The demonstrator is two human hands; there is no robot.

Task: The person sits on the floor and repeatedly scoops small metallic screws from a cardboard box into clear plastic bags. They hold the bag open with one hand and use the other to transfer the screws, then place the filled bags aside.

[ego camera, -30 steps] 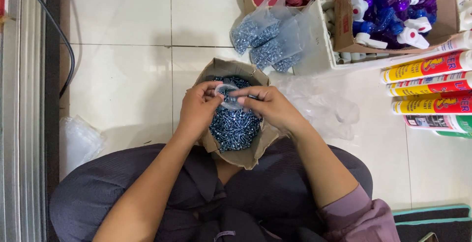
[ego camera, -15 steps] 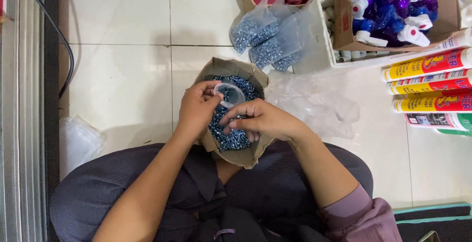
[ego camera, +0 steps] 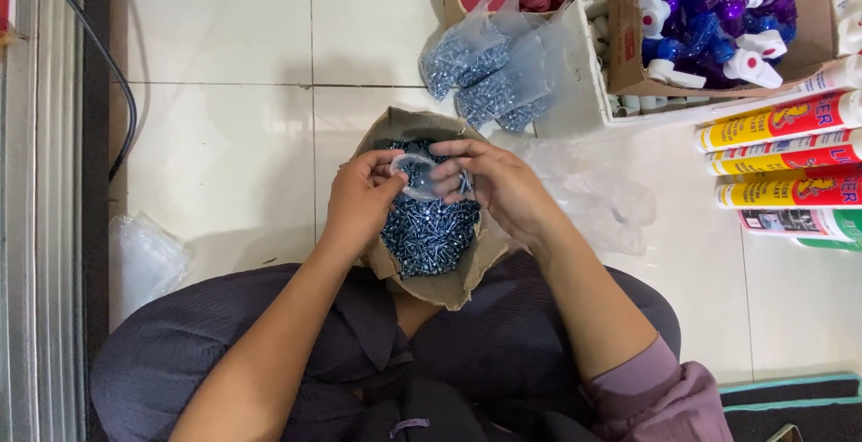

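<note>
The left hand (ego camera: 361,198) pinches the rim of a small clear bag (ego camera: 415,175); the right hand (ego camera: 496,183), fingers curled, is blurred at the bag's mouth, its grip unclear. Both hover over a cardboard box (ego camera: 449,285) of bluish screws (ego camera: 429,231). Filled screw bags (ego camera: 489,70) lie beyond on the floor.

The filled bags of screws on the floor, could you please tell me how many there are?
3, I think: clear filled bags bunched just beyond the cardboard box: left, middle, right. They overlap, so another may be hidden.
</note>
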